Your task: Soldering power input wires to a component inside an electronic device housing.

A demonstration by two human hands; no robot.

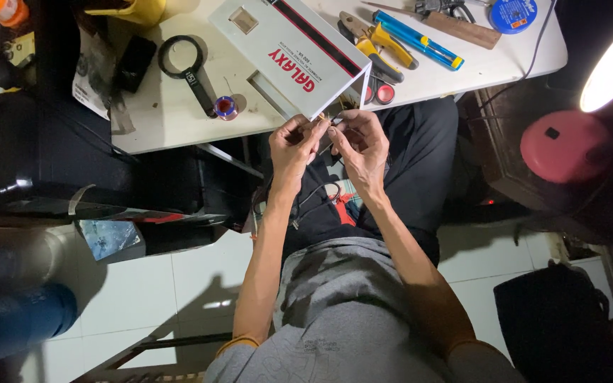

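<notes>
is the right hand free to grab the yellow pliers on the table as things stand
Probably not straight away. The right hand and left hand are both pinching thin wires together at the grey box. The pliers lie uncovered on the table just beyond, so the way looks free once it lets go.

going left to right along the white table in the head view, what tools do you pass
black magnifying glass → small solder spool → white metal box → yellow-handled pliers → blue and yellow desoldering pump → wooden-handled tool → blue round tin
</notes>
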